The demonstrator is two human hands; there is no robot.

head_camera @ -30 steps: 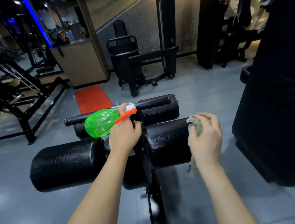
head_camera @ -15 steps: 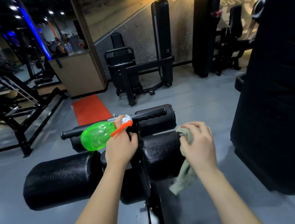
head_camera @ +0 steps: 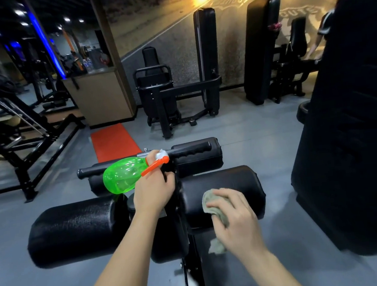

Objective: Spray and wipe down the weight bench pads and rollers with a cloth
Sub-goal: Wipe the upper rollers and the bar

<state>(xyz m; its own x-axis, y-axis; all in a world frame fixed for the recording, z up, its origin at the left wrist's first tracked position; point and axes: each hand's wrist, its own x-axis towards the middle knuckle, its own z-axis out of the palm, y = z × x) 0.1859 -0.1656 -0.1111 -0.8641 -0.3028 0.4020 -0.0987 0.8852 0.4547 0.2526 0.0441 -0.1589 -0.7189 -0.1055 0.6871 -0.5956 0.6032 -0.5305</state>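
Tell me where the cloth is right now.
In the head view the cloth sits low and right of centre, held by the right hand against the right roller, its tail hanging below.

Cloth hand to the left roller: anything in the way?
Yes. The right hand holds the cloth against the right roller. Between it and the left roller stand the bench's centre post and the left hand, which grips the green spray bottle.
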